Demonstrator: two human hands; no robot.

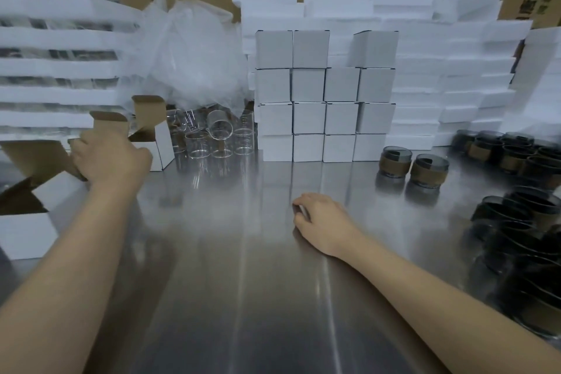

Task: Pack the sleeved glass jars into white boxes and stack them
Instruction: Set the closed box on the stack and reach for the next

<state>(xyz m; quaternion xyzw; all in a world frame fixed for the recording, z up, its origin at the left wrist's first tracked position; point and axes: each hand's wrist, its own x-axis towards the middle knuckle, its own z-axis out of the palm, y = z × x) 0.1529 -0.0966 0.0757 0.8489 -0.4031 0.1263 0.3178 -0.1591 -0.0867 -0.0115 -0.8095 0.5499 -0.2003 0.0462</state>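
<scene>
Left hand [110, 158]: at the open box [164, 146], far left; its fingers are hidden, so I cannot tell the grip
Right hand [321, 218]: resting on the table [230, 252], fingers loosely curled, holding nothing
Jars [394, 162]: two sleeved, upright, ahead and to the right of my right hand
Nearer hand: the right, I judge; the left is well apart
Stack [324, 100]: behind, centre

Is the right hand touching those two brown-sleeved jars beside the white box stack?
Apart. The head view shows bare steel table between the right hand and the two sleeved jars.
</scene>
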